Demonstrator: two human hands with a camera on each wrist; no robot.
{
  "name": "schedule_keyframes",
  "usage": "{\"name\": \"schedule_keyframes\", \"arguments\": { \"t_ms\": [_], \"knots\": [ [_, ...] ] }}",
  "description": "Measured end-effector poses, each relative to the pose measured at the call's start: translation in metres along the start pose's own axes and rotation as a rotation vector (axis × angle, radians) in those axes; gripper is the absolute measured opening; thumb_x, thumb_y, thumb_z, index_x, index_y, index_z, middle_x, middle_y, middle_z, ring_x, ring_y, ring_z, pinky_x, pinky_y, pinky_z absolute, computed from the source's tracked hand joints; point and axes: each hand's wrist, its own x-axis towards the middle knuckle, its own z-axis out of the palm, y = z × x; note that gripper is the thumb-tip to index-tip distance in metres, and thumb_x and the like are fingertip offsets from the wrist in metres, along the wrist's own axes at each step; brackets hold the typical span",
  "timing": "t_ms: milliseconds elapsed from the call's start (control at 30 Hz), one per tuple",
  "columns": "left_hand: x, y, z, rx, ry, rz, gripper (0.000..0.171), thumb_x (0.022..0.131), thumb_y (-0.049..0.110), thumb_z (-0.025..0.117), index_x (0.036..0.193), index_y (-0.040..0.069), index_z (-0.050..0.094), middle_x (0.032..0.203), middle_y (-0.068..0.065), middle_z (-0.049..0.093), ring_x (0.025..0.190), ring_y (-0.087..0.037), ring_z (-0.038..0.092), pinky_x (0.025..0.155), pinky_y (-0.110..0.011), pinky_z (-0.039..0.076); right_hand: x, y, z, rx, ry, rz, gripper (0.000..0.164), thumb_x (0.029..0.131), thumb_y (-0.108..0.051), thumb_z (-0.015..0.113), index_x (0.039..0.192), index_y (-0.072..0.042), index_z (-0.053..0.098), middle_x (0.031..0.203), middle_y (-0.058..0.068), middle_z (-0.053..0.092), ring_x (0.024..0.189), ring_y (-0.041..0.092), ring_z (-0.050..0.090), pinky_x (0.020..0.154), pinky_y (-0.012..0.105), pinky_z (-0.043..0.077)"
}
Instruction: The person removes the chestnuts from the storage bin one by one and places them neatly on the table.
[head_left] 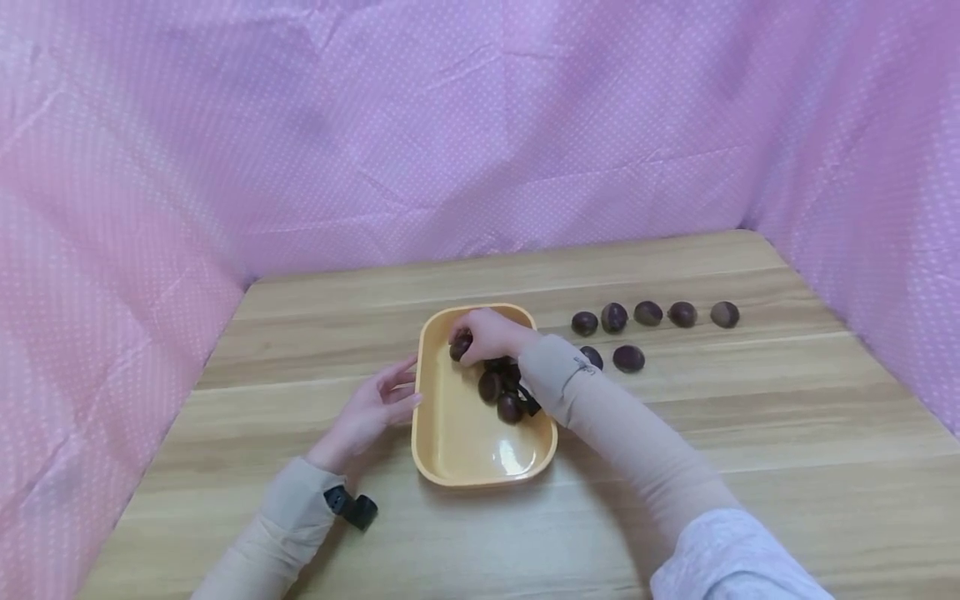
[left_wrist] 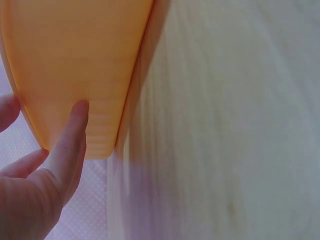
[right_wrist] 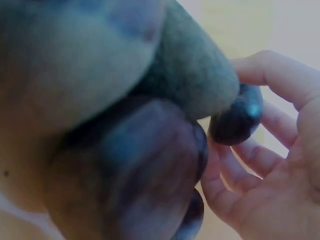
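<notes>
A yellow plastic tray (head_left: pixel 450 442) with rounded corners sits on the table. My right hand (head_left: pixel 491 333) reaches into its upper part and pinches a dark brown chestnut (head_left: pixel 461 345) between thumb and fingers. In the right wrist view the held chestnut (right_wrist: pixel 237 117) shows at the fingertips, while other chestnuts (right_wrist: pixel 145 165) loom large and blurred in front. Several chestnuts (head_left: pixel 510 407) lie in the tray below and beside that hand, partly hidden by the wrist. Against the tray's left wall, my left hand (head_left: pixel 371 408) rests with extended fingers (left_wrist: pixel 70 135) touching the outside.
To the right of the tray, several chestnuts (head_left: pixel 648 313) form a row on the wooden table (head_left: pixel 750 417). Nearer to me are two more, one a chestnut (head_left: pixel 628 358) in full view, the other partly behind the right sleeve. A pink dotted cloth (head_left: pixel 480 150) surrounds the table.
</notes>
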Motion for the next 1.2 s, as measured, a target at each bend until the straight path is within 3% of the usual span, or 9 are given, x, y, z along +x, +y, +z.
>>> {"name": "schedule_keyframes", "arguments": {
  "t_ms": [200, 433, 600, 933, 1200],
  "knots": [
    [0.000, 0.000, 0.001, 0.000, 0.001, 0.018, 0.066, 0.091, 0.005, 0.059, 0.148, 0.003, 0.026, 0.140, -0.029, 0.039, 0.118, -0.029, 0.053, 0.087, -0.028, 0.054, -0.003, 0.002, -0.003, 0.107, 0.083, -0.032, 0.031, 0.074, -0.007, 0.069, 0.105, -0.006, 0.068, 0.101, 0.005, 0.069, 0.094, 0.015, 0.059, 0.088, 0.023, 0.048],
    [0.001, -0.003, -0.001, -0.023, -0.017, 0.084, 0.070, 0.089, 0.014, 0.066, 0.147, 0.002, 0.029, 0.135, -0.030, 0.042, 0.106, -0.014, 0.060, 0.085, -0.029, 0.056, -0.003, -0.005, -0.008, 0.213, 0.162, -0.028, 0.038, 0.075, -0.007, 0.069, 0.112, -0.004, 0.067, 0.105, 0.007, 0.068, 0.092, 0.015, 0.058, 0.081, 0.020, 0.048],
    [0.002, -0.003, -0.001, -0.026, -0.005, 0.034, 0.068, 0.090, 0.007, 0.062, 0.148, 0.004, 0.028, 0.138, -0.029, 0.041, 0.111, -0.020, 0.058, 0.086, -0.030, 0.055, -0.004, -0.014, -0.014, 0.254, 0.174, -0.057, 0.040, 0.075, -0.006, 0.069, 0.114, -0.003, 0.066, 0.107, 0.009, 0.068, 0.089, 0.015, 0.058, 0.075, 0.018, 0.049],
    [0.003, 0.000, -0.001, -0.015, 0.005, -0.008, 0.065, 0.091, 0.003, 0.059, 0.148, 0.006, 0.028, 0.139, -0.026, 0.041, 0.112, -0.021, 0.057, 0.086, -0.026, 0.055, -0.015, -0.035, -0.031, 0.208, 0.154, -0.076, 0.039, 0.076, -0.009, 0.071, 0.114, -0.007, 0.066, 0.104, 0.005, 0.067, 0.082, 0.014, 0.059, 0.071, 0.018, 0.050],
    [0.004, 0.001, -0.002, -0.006, 0.009, -0.040, 0.066, 0.091, 0.003, 0.059, 0.149, 0.008, 0.028, 0.141, -0.024, 0.040, 0.121, -0.030, 0.052, 0.086, -0.025, 0.054, -0.043, -0.042, -0.039, 0.130, 0.182, -0.148, 0.040, 0.073, -0.008, 0.074, 0.112, -0.002, 0.067, 0.106, 0.010, 0.067, 0.091, 0.018, 0.057, 0.076, 0.025, 0.050]
  ]
}}
